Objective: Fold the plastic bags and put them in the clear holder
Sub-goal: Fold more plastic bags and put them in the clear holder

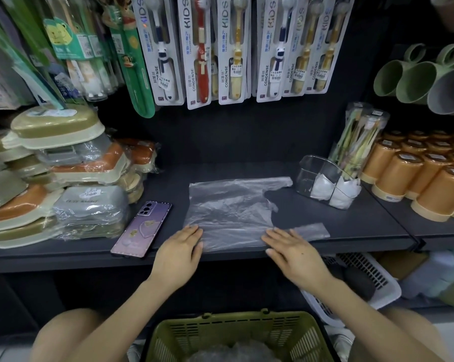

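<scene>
A clear plastic bag (pixel 231 210) lies spread flat on the dark shelf (pixel 351 226), its two handles pointing right. My left hand (pixel 180 253) presses flat on the bag's near left corner with straight fingers. My right hand (pixel 294 253) lies flat on the near right part, by the lower handle. The clear holder (pixel 322 176) stands at the shelf's right, a little beyond the bag, with folded white bags in its compartments. A green basket (pixel 243 335) below me holds more crumpled plastic bags.
A purple phone (pixel 142 228) lies left of the bag. Stacked wrapped soap boxes (pixel 63 178) fill the left. Orange cups (pixel 419 178) and a tube of toothbrushes (pixel 356 137) crowd the right. Toothbrush packs (pixel 220 48) hang above. A white basket (pixel 362 286) sits on the lower shelf.
</scene>
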A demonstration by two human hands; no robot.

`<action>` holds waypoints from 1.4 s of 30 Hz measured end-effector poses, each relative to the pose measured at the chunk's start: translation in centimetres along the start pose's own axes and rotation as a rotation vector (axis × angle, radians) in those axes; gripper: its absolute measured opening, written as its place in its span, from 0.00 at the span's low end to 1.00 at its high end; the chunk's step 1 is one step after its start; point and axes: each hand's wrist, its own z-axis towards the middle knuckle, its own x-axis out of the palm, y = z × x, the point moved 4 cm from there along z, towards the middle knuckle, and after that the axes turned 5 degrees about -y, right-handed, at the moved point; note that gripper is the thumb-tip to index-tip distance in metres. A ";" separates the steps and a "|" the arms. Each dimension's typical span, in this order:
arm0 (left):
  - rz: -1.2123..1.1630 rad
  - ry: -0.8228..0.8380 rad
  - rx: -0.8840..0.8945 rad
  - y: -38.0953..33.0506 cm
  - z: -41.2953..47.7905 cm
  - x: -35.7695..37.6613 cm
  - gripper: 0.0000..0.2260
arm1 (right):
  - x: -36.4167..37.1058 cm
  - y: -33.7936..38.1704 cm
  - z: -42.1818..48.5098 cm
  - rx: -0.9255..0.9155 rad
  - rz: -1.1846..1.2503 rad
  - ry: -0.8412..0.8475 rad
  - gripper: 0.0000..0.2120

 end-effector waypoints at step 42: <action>0.051 0.334 -0.229 4.3 11.0 5.6 0.45 | 0.5 -4.3 21.2 0.385 0.179 0.084 0.13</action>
